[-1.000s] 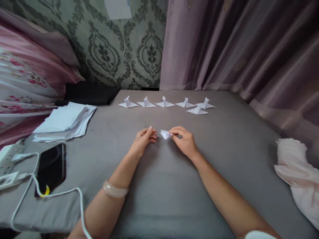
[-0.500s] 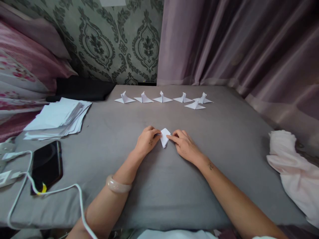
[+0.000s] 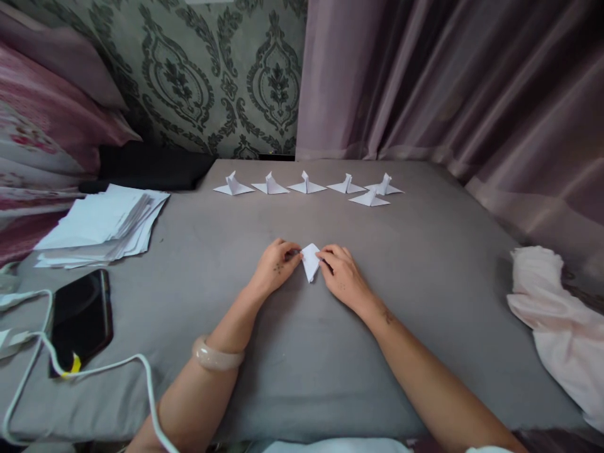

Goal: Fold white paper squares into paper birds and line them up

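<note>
A small kite-shaped piece of folded white paper (image 3: 310,262) lies between my hands near the middle of the table, its narrow point toward me. My left hand (image 3: 278,265) pinches its left corner between thumb and fingers. At the right corner, my right hand (image 3: 343,270) has its thumb and fingertips closed on the edge. Further back, several folded paper birds (image 3: 306,184) stand in a row with wings spread. One more paper bird (image 3: 369,199) sits just in front of the rightmost one.
To the left is a stack of white paper (image 3: 101,220) beside a folded black cloth (image 3: 151,167). A dark phone (image 3: 82,318) lies nearer, with a white cable (image 3: 113,363) looping toward my left arm. Pale crumpled fabric (image 3: 547,302) rests at the right edge of the grey-covered table (image 3: 425,302).
My right index finger, stretched over the paper before, has drawn back to its right edge, where the fingers now close. The left hand stays at the left corner.
</note>
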`<act>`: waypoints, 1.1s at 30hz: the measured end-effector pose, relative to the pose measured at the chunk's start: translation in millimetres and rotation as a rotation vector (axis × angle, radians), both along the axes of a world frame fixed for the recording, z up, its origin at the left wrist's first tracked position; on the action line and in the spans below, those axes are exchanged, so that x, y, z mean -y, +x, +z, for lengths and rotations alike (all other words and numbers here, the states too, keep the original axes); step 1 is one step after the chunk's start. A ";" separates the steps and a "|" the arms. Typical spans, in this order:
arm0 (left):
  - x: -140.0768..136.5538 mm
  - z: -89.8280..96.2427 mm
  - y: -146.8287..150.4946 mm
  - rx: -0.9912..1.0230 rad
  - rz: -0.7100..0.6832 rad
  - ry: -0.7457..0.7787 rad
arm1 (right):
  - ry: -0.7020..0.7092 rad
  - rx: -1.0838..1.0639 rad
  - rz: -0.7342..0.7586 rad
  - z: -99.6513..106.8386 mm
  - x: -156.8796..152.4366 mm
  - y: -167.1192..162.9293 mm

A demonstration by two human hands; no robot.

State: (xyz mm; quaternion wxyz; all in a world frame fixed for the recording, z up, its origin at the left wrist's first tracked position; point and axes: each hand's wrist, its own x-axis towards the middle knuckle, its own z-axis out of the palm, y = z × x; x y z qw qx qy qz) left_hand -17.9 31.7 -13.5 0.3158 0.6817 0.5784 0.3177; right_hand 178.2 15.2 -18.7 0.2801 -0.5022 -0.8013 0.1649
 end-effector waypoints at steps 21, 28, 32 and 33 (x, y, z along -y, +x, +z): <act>-1.9 9.2 -2.8 -0.083 -0.152 0.012 | -0.054 -0.066 -0.107 -2.1 -5.3 -0.6; -2.9 7.2 0.0 -0.100 -0.103 0.018 | -0.063 -0.099 -0.131 -2.6 -8.6 -3.1; -4.0 7.9 3.7 -0.159 -0.078 0.008 | -0.129 -0.154 -0.129 -1.8 -12.3 1.3; -4.4 8.1 4.3 -0.171 -0.074 0.003 | -0.168 -0.179 -0.124 -1.6 -13.9 3.5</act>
